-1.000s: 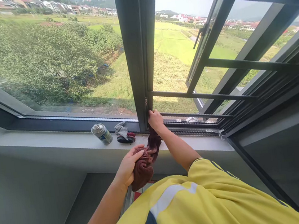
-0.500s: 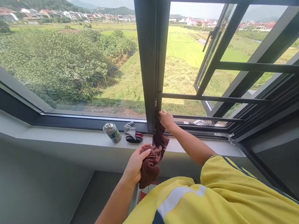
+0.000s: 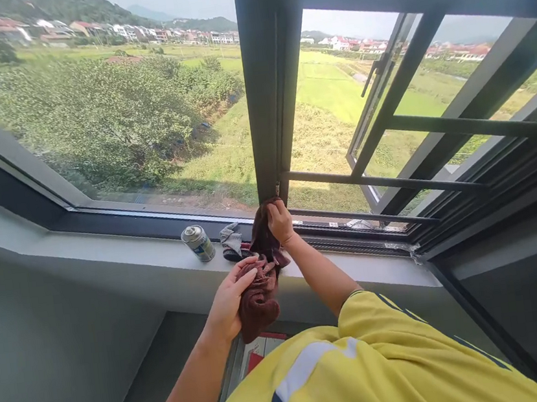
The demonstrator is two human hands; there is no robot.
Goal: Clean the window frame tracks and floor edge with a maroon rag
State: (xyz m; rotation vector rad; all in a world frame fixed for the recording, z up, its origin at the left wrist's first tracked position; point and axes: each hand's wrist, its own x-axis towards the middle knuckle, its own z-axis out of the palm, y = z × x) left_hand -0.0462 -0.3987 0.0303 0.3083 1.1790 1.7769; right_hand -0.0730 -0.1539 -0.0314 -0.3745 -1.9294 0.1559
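Cloth (image 3: 258,287): dark maroon terry, bunched and twisted into a thick rope, hanging at the foot of the dark window mullion (image 3: 263,97). Right hand (image 3: 279,220) is closed around its upper end, pressed against the mullion's base. Left hand (image 3: 232,300) cups the wadded lower end, fingers curled on it. Left of the mullion, on the sill (image 3: 110,263), lie a spray can (image 3: 198,243) and a grey rag (image 3: 230,236).

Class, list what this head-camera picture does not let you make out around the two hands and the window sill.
- Label on the small silver spray can: too small.
- Dark round object under the grey rag: partly covered by it.
- Left hand palm: hidden behind the dark red cloth.
- Right hand fingers: curled into the cloth.
- Floor items: blocked by the yellow sleeve.
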